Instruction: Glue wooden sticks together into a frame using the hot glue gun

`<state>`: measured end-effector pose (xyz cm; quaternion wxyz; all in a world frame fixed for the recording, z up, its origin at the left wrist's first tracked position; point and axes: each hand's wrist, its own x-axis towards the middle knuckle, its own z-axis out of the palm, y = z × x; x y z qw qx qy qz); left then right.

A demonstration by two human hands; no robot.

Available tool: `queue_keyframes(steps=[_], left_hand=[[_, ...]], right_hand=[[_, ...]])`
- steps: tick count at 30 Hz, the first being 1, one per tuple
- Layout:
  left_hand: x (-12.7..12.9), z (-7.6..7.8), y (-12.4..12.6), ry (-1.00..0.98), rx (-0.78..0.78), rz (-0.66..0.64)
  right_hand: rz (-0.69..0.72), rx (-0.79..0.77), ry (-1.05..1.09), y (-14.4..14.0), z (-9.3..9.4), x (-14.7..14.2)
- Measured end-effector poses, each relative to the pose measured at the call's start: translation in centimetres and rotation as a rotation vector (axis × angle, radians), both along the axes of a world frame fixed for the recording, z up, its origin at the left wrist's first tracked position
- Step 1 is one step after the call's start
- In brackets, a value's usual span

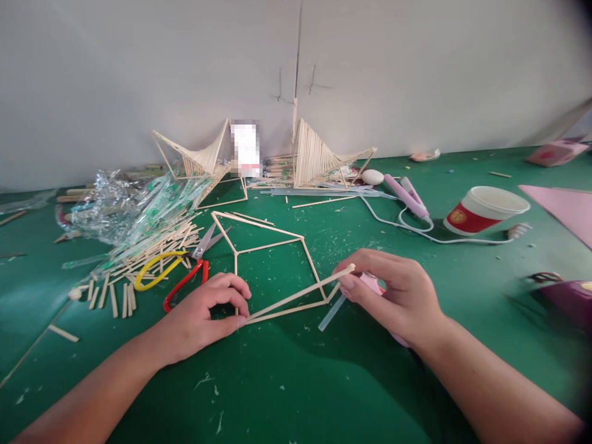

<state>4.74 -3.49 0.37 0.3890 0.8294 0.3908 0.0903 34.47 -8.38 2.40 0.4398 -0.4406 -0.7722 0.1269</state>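
A frame of thin wooden sticks [268, 245] stands on the green table between my hands. A longer wooden stick [296, 297] slants over its near side. Near its right end, my right hand [393, 293] pinches this stick between thumb and fingers, raised above the frame's near right corner. At the near left corner, my left hand [210, 317] closes its thumb and curled fingers on the stick's lower end. Partly hidden under my right hand is a pink glue gun [371, 282], with a translucent glue stick [332, 313] poking out. Red-and-yellow-handled scissors [197, 253] lie open beside my left hand.
Loose cut sticks [152, 246] and crumpled plastic wrappers [115, 203] spread at the left. Two curved stick models [198, 157] stand by the wall. A paper cup [485, 209], a pink-and-white corded tool [407, 196] and a purple object [562, 302] are at the right.
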Motion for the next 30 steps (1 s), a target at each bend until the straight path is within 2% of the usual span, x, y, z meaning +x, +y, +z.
queue_keyframes(steps=[26,30], left_hand=[[-0.06,-0.57,-0.09,-0.039,0.075,-0.024],[-0.01,-0.53,-0.17,-0.026,0.073,-0.016]], right_hand=[[-0.013,-0.035,0.017,-0.12,-0.07,-0.03],[-0.018,0.002,0.004,-0.08,0.08,-0.08]])
